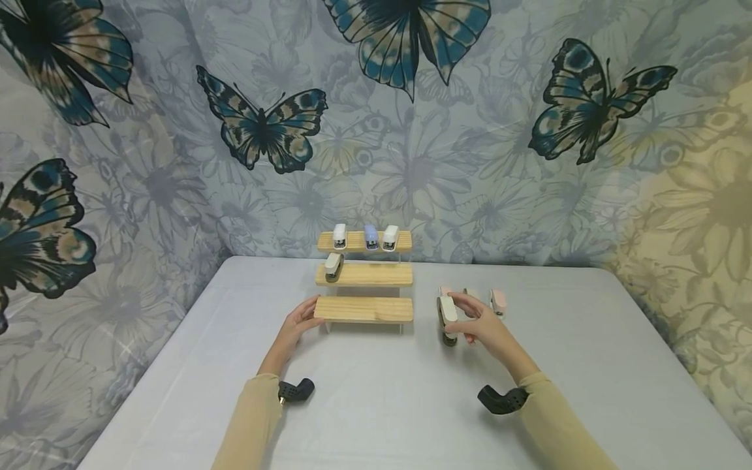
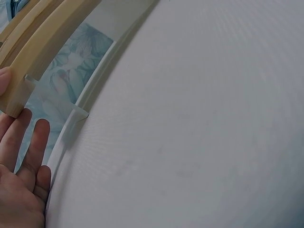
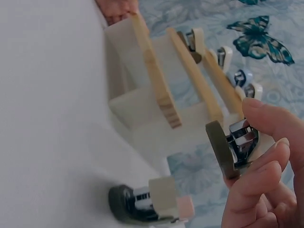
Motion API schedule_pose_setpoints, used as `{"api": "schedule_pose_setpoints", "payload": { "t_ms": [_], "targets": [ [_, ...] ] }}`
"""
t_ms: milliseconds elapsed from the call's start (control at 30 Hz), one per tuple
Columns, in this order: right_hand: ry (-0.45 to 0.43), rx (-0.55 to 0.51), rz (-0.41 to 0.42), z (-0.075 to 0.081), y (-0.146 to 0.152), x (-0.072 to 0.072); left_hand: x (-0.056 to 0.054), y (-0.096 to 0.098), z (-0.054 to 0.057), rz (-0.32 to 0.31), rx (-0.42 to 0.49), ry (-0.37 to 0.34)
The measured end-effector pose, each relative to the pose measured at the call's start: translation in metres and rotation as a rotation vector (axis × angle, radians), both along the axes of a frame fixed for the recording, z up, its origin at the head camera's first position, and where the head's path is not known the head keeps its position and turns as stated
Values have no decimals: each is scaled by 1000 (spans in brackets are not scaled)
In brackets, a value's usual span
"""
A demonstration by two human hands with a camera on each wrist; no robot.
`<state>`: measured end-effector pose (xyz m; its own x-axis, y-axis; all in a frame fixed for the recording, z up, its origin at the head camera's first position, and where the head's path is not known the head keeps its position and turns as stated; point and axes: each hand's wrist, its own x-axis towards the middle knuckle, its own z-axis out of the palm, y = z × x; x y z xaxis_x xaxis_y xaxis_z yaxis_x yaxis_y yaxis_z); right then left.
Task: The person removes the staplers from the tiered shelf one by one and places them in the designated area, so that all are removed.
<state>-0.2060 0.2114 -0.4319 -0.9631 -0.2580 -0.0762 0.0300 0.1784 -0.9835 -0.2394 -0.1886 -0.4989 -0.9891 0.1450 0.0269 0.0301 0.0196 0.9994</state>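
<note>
My right hand grips a stapler with a cream top and dark olive base, raised above the table to the right of the stand. In the right wrist view its olive base and metal front face the camera. At the left end of the stand's lowest wooden shelf, my left hand pinches the board, thumb on top and fingers underneath in the left wrist view. A cream stapler sits at the left of the middle shelf. Along the top shelf stand two white staplers and a blue one.
Behind my right hand, a pink stapler stands on the white table, with others partly hidden by the hand. A cream-topped stapler there shows in the right wrist view. Butterfly-patterned fabric rises behind the table.
</note>
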Motion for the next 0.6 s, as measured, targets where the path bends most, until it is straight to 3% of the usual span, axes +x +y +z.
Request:
{"api": "schedule_pose_setpoints", "payload": {
  "t_ms": [600],
  "targets": [
    [18,-4,-16,-17,31,7,-1,-1,1,4,-29,27]
  ]
}}
